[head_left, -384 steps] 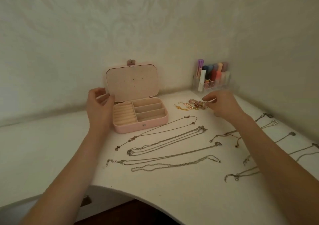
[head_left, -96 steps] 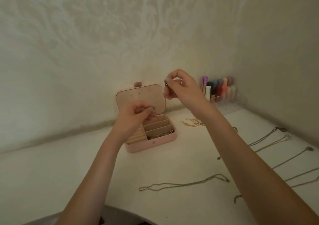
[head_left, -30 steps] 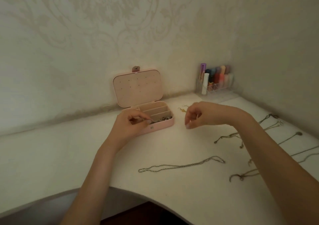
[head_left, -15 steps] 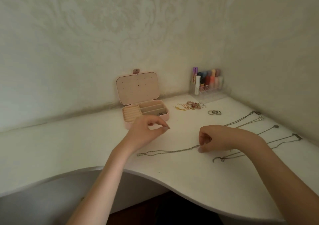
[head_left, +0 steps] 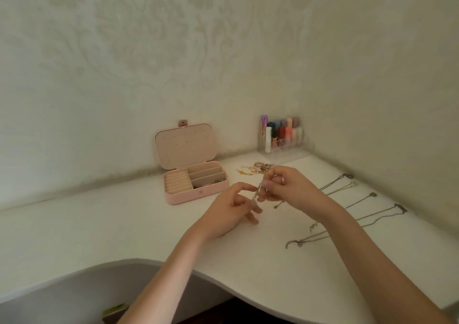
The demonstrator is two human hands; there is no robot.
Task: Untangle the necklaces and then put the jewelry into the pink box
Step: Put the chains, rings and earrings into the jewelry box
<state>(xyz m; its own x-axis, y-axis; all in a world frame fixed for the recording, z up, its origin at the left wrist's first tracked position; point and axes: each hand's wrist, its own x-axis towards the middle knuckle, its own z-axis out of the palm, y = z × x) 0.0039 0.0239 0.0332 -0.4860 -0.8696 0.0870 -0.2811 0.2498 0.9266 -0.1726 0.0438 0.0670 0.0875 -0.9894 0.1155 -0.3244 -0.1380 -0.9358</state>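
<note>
The pink box stands open on the white table, lid upright, with chains lying in its front right compartment. Just right of the box, above the table, both hands hold a thin silver necklace. My right hand pinches its upper part. My left hand grips its lower part with curled fingers, and the chain's tail shows under my right hand. Several more necklaces lie stretched out on the right side of the table. A small pile of earrings lies behind my hands.
A clear organizer with coloured tubes stands in the back right corner against the wall. The table's front edge curves inward below my arms. Patterned walls close in the back and the right.
The necklace that lay flat in front of me has been lifted off the table. Both hands have come together on it, to the right of the box.
</note>
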